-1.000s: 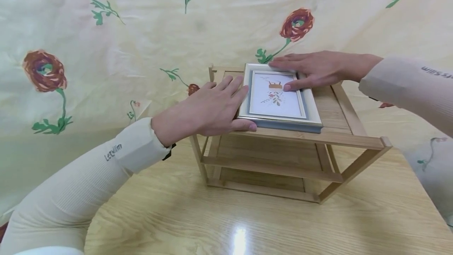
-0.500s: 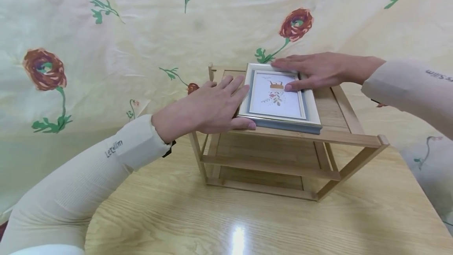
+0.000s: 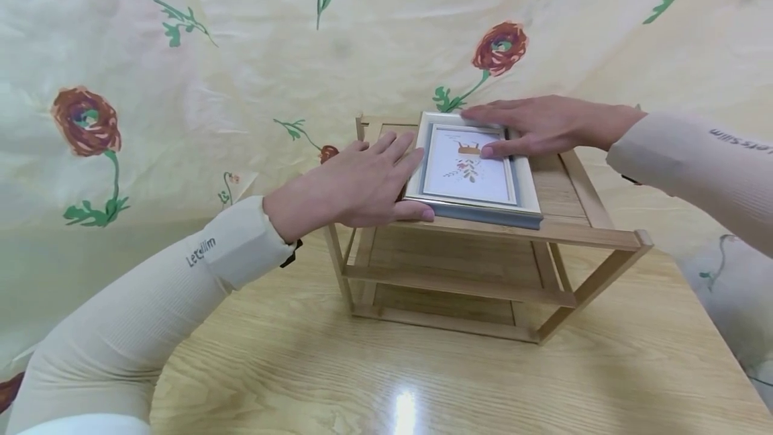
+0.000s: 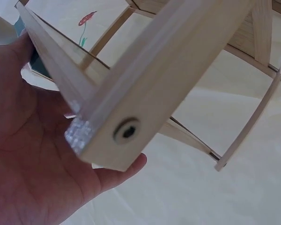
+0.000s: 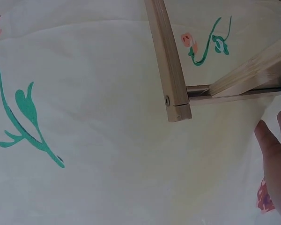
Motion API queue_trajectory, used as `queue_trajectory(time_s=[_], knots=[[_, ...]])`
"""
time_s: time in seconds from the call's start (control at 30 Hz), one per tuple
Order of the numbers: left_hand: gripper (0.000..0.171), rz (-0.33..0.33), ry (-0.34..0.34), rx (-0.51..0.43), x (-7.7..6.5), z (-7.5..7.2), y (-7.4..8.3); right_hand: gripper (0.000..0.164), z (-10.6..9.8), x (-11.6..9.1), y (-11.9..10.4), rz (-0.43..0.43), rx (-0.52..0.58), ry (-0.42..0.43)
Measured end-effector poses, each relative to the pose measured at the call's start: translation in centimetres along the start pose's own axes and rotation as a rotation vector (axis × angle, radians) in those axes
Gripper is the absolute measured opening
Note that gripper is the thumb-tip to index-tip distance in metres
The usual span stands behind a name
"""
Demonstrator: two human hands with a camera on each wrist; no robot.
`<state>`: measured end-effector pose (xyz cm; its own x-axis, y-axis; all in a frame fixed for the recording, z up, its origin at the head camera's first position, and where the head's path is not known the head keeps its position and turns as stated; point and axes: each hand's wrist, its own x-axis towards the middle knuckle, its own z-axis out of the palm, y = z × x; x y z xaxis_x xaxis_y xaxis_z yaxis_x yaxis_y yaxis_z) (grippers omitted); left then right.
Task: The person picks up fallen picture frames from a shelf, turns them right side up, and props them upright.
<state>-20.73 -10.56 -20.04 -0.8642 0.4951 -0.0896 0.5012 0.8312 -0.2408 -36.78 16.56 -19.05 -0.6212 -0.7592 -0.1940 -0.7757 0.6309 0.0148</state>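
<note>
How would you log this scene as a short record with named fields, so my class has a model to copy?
Main object: picture frame, lying picture side up
Frame colours: pale border with blue-grey sides
Support: top shelf of a wooden rack
Rack: three levels, standing on a wood-grain table
Left hand: at the frame's left side, thumb by its near left corner
Right hand: over the frame's far right part, thumb on the picture
Background: pale backdrop with printed flowers

A pale, blue-sided picture frame (image 3: 470,168) with a floral print is laid face up atop a three-tiered wooden rack (image 3: 561,188). It is touched by the left hand (image 3: 371,183) and right hand (image 3: 543,125)
</note>
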Motion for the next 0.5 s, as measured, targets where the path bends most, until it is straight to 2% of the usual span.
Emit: queue_trajectory(time_s=[0.3,0.5], knots=[[0.088,-0.02,-0.112,-0.098,0.0,-0.7,-1.6,0.08,0.1,-1.0,-0.4,0.042,-0.021,0.007],[0.076,-0.06,-0.128,-0.033,-0.3,-0.9,-2.4,0.081,-0.2,-1.9,-1.0,0.086,-0.043,-0.006]])
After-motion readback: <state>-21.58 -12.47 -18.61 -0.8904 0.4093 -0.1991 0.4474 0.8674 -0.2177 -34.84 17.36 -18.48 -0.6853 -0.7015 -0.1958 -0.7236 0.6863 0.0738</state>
